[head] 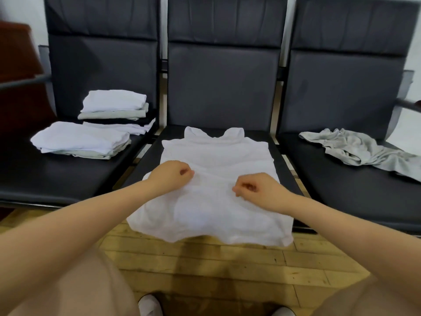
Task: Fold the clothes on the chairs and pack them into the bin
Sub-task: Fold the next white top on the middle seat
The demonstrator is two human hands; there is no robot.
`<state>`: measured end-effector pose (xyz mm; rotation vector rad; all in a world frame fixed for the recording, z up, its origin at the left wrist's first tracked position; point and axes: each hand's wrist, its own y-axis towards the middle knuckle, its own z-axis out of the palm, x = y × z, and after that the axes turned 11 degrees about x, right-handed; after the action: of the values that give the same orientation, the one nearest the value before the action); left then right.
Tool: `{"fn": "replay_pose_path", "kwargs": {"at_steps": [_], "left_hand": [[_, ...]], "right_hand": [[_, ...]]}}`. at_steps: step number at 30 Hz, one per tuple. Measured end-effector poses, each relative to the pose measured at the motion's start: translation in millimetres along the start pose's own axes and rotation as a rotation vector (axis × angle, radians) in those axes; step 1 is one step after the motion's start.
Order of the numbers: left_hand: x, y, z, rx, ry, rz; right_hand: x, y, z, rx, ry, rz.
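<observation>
Lying flat on the middle seat [287,160] of a row of dark chairs, a white top [214,201] has its neck toward the seat's back edge and its hem hanging over the front edge above the wooden floor [205,265]. The left hand [170,176] and the right hand [257,190] both rest on the shirt's middle, fingers curled, each pinching a bit of the cloth (the grip itself is small and partly hidden). On the left seat [45,179] sit two piles of folded clothes [82,140], one nearer the front, one [114,106] at the back edge. A crumpled grey garment [355,149] lies on the right seat [341,190].
</observation>
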<state>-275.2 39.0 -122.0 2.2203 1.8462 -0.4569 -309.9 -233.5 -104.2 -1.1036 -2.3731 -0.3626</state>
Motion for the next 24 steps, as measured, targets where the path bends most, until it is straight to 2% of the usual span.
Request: {"fn": "replay_pose_path", "kwargs": {"at_steps": [6,12,17,20,22,24], "left_hand": [[4.8,64.8,-33.0,-0.093,-0.153,-0.147],[15.4,149.2,-38.6,-0.116,-0.305,-0.248],[16.0,216.5,-31.8,-0.164,-0.237,-0.335],[24.0,253.2,-23.9,-0.208,-0.204,-0.435],[33.2,279.3,-15.3,-0.188,-0.159,-0.520],[39.1,295.2,-9.9,-0.148,-0.097,-0.578]], "right_hand": [[-55.8,77.2,-41.1,-0.162,0.146,0.314],[-115.5,154.3,-74.3,-0.357,0.206,0.485],[-145.5,213.9,-89.2,-0.386,0.093,0.603],[-167.7,247.9,-87.9,-0.378,0.098,0.744],[-185.0,272.7,-81.4,-0.338,0.108,0.868],[-195.2,289.9,-76.8,-0.318,0.016,0.908]]}}
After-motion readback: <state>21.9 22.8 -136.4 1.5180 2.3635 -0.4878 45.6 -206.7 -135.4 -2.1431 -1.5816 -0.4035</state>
